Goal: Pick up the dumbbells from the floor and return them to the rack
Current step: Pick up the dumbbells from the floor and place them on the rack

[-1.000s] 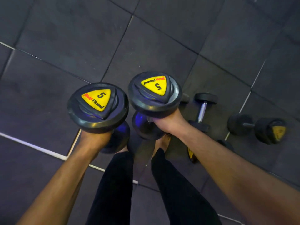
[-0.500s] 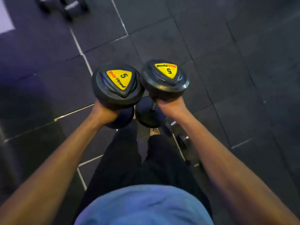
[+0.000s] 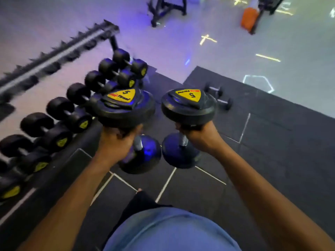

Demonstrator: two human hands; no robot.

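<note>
My left hand (image 3: 116, 144) grips the handle of a black dumbbell (image 3: 125, 109) with a yellow "5" label, held upright in front of me. My right hand (image 3: 199, 136) grips a matching "5" dumbbell (image 3: 188, 107), also upright, a short gap to the right of the first. The dumbbell rack (image 3: 59, 51) runs diagonally along the left, its upper rail bare and its lower row holding several black dumbbells (image 3: 54, 122). The left dumbbell's top end overlaps the rack's row in view.
Two small dumbbells (image 3: 219, 96) lie on the dark mats beyond my right hand. Pale floor with lit markings stretches behind. A black equipment frame (image 3: 166, 9) and an orange object (image 3: 249, 19) stand at the far back. My legs and blue shirt (image 3: 172, 230) fill the bottom.
The view has swung up and left from the bare floor mats to the rack. Both hands still hold the dumbbells upright, now a little further apart.
</note>
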